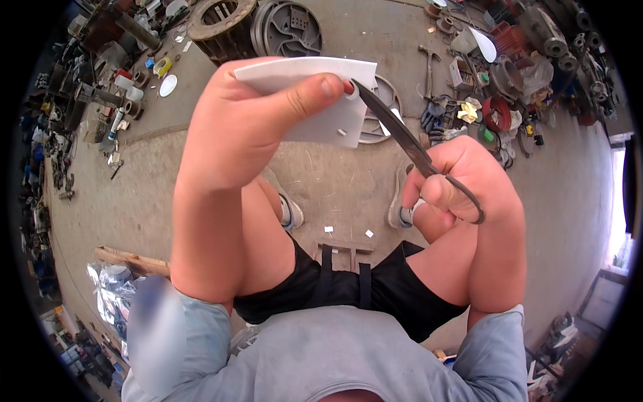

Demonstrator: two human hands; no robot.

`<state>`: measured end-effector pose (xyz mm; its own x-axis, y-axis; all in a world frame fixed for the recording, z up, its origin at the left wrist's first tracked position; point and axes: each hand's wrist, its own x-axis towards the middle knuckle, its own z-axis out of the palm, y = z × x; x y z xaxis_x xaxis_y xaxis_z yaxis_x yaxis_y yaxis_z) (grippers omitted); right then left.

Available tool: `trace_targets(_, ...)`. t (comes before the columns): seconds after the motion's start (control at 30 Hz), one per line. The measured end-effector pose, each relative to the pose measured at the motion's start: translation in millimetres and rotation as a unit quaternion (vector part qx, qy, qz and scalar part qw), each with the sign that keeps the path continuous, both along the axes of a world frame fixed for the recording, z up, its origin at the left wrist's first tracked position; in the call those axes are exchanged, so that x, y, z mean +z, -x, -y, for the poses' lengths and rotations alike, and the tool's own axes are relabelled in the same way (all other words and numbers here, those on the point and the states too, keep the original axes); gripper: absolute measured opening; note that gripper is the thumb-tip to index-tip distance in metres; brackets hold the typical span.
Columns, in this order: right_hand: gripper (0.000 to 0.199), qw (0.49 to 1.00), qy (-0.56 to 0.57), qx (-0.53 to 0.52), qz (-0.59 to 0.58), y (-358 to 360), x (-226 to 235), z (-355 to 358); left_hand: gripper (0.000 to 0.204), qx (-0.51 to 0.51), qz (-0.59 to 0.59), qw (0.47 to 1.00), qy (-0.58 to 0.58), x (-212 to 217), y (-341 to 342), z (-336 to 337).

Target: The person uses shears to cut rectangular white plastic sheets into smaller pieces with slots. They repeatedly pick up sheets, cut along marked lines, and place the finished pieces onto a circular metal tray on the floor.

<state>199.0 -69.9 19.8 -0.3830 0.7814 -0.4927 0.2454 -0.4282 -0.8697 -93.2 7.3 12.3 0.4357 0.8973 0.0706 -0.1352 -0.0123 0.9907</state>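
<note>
While the person sits over a concrete floor [335, 181], the left hand [248, 127] holds a white sheet [321, 100] up in front of the knees, thumb [308, 94] pressed on the near face, the other fingers hidden behind it. Right hand [462, 181] grips dark scissors [402, 134]; fingers curled tight through the loop handles, blades nearly closed, tips meeting the sheet's right edge just beside the thumb nail.

Small white scraps [348, 232] lie on the floor between the shoes [291, 211]. A hammer [427, 67], gloves [435, 114] and round metal castings [284, 27] sit further out.

Risk, as judged: blade tips are very near the left thumb; a slip or over-long cut would likely nick it. The sheet is held by one corner region only, so it may flex or twist under the blades and send the cut off line. Loose scraps underfoot seem minor.
</note>
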Motion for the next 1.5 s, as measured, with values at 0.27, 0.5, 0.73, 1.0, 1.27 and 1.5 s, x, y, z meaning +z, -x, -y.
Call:
trace_targets(0.27, 0.067, 0.996, -0.023, 0.041, 0.078, -5, 5, -2, 0.023, -0.033, -0.070, 0.997, -0.010, -4, 4, -4)
trace_targets(0.5, 0.057, 0.991, -0.029, -0.021, 0.130, -14, 9, -4, 0.027, -0.003, -0.068, 0.997, 0.032, -9, -4, -3)
trace_targets(0.73, 0.034, 0.916, -0.143, -0.363, -0.086, 28, -13, -17, 0.032, 0.047, 0.153, 0.979, 0.124, -25, -53, -6)
trace_targets(1.0, 0.029, 0.897, -0.196, -0.392, -0.054, 42, -60, -70, 0.037, 0.258, 0.272, 0.913, 0.160, -73, -141, -55)
trace_targets(1.27, 0.023, 0.848, -0.186, -0.472, -0.155, 8, -89, -93, 0.055, 0.120, 0.182, 0.965, 0.143, -112, -156, -69)
trace_targets(1.5, 0.029, 0.864, -0.290, -0.408, 0.058, -23, -49, -41, 0.025, -0.038, -0.719, 0.615, -0.323, -263, -59, -89)
